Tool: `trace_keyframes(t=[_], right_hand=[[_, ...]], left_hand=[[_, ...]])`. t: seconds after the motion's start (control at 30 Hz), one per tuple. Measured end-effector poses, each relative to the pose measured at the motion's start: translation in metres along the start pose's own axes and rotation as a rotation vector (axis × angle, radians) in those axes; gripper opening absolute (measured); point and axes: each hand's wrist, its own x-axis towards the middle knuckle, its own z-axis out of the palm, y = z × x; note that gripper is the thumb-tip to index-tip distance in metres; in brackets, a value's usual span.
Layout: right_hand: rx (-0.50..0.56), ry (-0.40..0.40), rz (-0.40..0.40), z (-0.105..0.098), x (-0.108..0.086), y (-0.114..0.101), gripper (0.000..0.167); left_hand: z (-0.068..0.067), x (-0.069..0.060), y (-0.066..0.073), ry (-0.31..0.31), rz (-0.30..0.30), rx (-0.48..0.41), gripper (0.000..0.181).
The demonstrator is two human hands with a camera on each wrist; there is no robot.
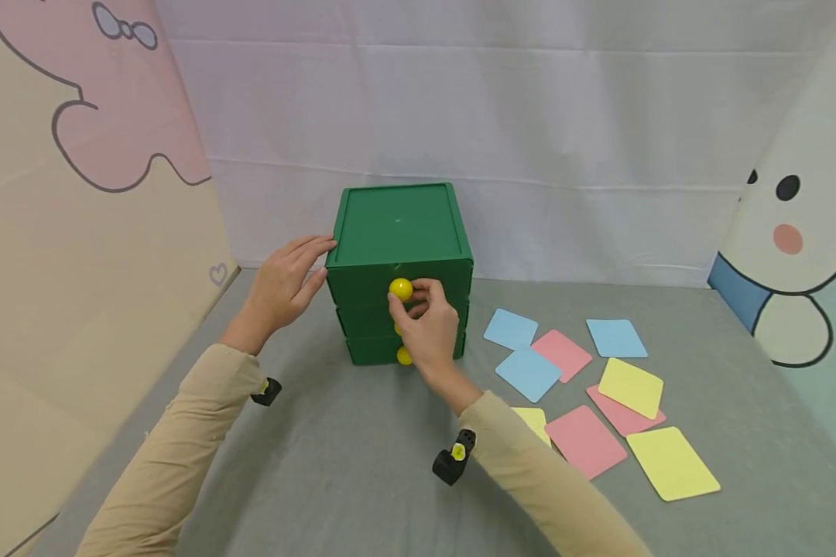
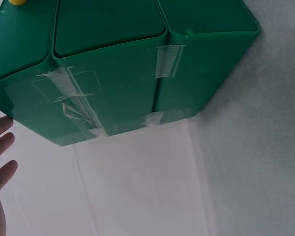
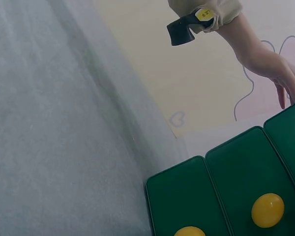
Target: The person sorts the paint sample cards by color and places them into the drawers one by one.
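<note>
A green three-drawer box (image 1: 397, 224) stands on the grey cloth, each drawer front bearing a round yellow knob. My right hand (image 1: 428, 333) pinches the top drawer's knob (image 1: 401, 289) between thumb and fingers. That hand partly covers the middle knob; below it the bottom knob (image 1: 405, 356) shows. With fingers extended, my left hand (image 1: 279, 282) touches the box's upper left edge. Clear tape (image 2: 169, 61) spans the seams on the box's side in the left wrist view. All the drawers look closed. In the right wrist view, the middle knob (image 3: 268, 210) appears near the lower right.
Blue (image 1: 528, 374), pink (image 1: 585, 441) and yellow (image 1: 672, 463) cards lie scattered on the grey cloth (image 1: 341, 464) right of the box, some overlapping. A white curtain (image 1: 529, 155) hangs behind. Printed cartoon panels border both sides.
</note>
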Motion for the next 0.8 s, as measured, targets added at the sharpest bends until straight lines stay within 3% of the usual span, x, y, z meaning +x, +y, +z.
trace_keyframes(t=[0.27, 0.8], right_hand=[[0.015, 0.033, -0.003, 0.003, -0.001, -0.001, 0.028], [0.053, 0.002, -0.016, -0.008, -0.012, -0.003, 0.027]], left_hand=[[-0.002, 0.001, 0.0, 0.005, 0.009, -0.002, 0.053], [-0.002, -0.002, 0.002, -0.003, -0.022, -0.027, 0.047]])
